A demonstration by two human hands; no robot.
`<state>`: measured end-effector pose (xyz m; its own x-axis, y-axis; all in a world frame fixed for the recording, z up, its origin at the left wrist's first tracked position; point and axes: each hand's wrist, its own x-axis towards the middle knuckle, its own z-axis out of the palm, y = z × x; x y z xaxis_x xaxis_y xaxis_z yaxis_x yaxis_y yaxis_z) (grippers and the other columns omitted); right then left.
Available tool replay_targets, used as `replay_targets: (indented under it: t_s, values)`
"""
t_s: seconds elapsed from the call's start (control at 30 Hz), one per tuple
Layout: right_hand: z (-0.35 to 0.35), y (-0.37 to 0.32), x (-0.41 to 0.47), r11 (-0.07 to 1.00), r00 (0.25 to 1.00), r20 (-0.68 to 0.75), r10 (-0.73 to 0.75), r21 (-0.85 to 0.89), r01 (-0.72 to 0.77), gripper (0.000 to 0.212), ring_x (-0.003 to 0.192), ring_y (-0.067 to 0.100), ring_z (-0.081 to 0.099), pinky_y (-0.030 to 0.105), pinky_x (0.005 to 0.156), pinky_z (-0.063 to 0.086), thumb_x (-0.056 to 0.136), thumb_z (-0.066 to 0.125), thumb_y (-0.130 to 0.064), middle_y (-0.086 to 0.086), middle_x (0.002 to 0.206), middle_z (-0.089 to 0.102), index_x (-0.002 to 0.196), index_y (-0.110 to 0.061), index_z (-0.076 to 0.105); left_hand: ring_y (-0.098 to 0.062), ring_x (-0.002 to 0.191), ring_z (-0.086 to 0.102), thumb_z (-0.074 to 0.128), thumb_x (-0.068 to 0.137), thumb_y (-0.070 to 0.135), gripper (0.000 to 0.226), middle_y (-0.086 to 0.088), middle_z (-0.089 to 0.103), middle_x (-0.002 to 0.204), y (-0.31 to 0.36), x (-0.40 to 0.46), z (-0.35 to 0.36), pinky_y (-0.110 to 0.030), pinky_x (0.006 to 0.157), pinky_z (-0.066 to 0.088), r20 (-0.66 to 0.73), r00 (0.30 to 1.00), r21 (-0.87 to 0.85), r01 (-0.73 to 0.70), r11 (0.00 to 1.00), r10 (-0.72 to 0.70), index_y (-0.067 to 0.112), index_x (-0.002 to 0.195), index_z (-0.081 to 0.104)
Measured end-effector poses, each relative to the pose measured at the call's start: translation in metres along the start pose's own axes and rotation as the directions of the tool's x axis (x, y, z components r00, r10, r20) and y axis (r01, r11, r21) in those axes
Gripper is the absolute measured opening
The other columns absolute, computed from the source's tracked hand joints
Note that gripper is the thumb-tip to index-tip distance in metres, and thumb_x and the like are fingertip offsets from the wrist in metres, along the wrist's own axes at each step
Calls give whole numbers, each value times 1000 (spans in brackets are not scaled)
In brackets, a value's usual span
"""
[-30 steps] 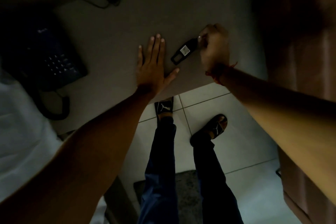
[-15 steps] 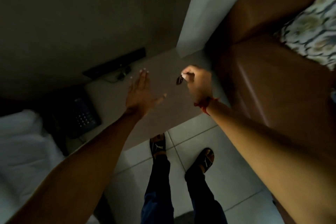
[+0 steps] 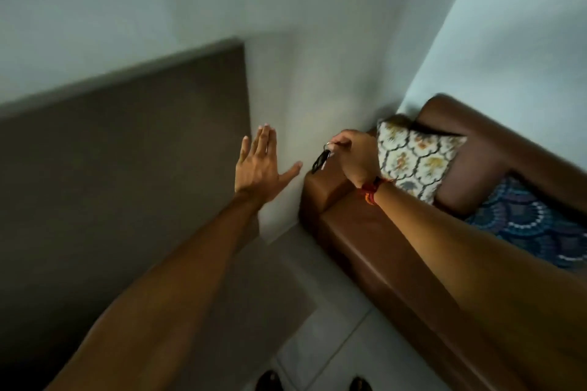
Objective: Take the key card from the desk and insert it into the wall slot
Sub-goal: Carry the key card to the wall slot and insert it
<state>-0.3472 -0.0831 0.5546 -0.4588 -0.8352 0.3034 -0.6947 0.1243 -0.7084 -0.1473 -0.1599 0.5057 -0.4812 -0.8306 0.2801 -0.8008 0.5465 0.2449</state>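
My right hand (image 3: 355,155) is raised in front of the pale wall (image 3: 317,73) and pinches a metal ring from which the dark key card (image 3: 320,160) dangles. The card hangs just above the arm of a brown sofa. My left hand (image 3: 260,165) is lifted beside it, fingers spread and flat, holding nothing, in front of the edge of a dark brown wall panel (image 3: 127,152). No wall slot shows in this view. The desk (image 3: 260,289) is a dim surface low under my left forearm.
A brown leather sofa (image 3: 365,247) stands at the right against the wall, with a patterned cushion (image 3: 413,159) and a blue patterned cloth (image 3: 524,222) on it. Pale floor tiles (image 3: 320,355) and the tips of my sandals show at the bottom.
My right hand has lifted the key card off the desk and carried it up towards the wall. My left hand has left the desk top and risen. The view has swung upward.
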Motion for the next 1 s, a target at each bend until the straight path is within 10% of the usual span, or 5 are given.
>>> replay_targets:
  t_s: [0.5, 1.0]
  values:
    - [-413, -59, 15, 992, 919, -392, -43, 93, 86, 7, 68, 31, 70, 35, 58, 56, 96, 61, -2, 18, 85, 72, 97, 4, 64, -27, 164, 22, 27, 97, 79, 101, -12, 26, 175, 305, 117, -238, -53, 135, 15, -424, 768, 29, -519, 854, 481, 7, 167, 24]
    - [-713, 43, -165, 998, 828, -560, 24, -30, -50, 8, 68, 31, 71, 36, 57, 58, 91, 66, -5, 23, 96, 77, 93, 2, 66, -24, 165, 22, 41, 103, 69, 91, -13, 28, 175, 656, -5, -235, -53, 135, 15, -502, 507, 65, -786, 615, 701, 3, 165, 29]
